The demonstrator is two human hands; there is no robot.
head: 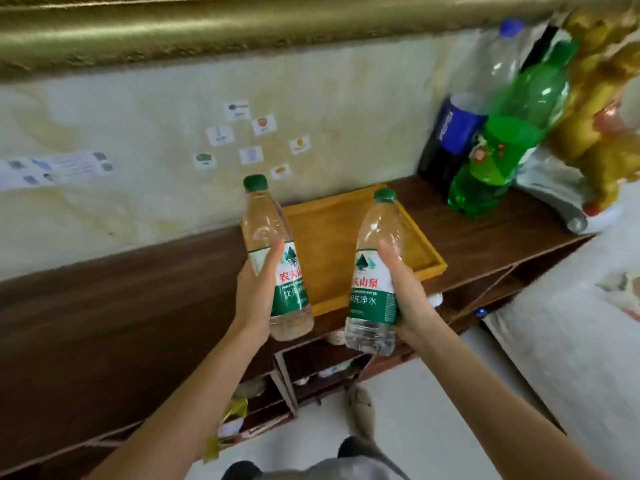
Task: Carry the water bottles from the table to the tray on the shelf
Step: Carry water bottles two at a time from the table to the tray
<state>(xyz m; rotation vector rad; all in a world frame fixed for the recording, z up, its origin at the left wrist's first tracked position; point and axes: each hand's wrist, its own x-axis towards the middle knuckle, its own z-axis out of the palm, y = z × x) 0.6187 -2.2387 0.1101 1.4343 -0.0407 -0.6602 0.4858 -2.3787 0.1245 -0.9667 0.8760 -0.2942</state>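
Observation:
I hold two clear water bottles with green caps and green-and-white labels, both upright in the air. My left hand (258, 289) grips the left water bottle (268, 220) around its label. The right water bottle (375, 271) is gripped from its right side by my right hand (405, 289). Just beyond both bottles a shallow yellow wooden tray (429, 258) lies on the dark brown shelf top (121, 306) against the wall. Nothing lies in the visible part of the tray. The bottles hover over its near edge.
At the back right of the shelf stand a large blue-labelled soda bottle (457, 126) and a large green soda bottle (502, 157), next to a golden ornament (602, 98). Open compartments (322, 368) with small items sit under the shelf top. White floor lies below.

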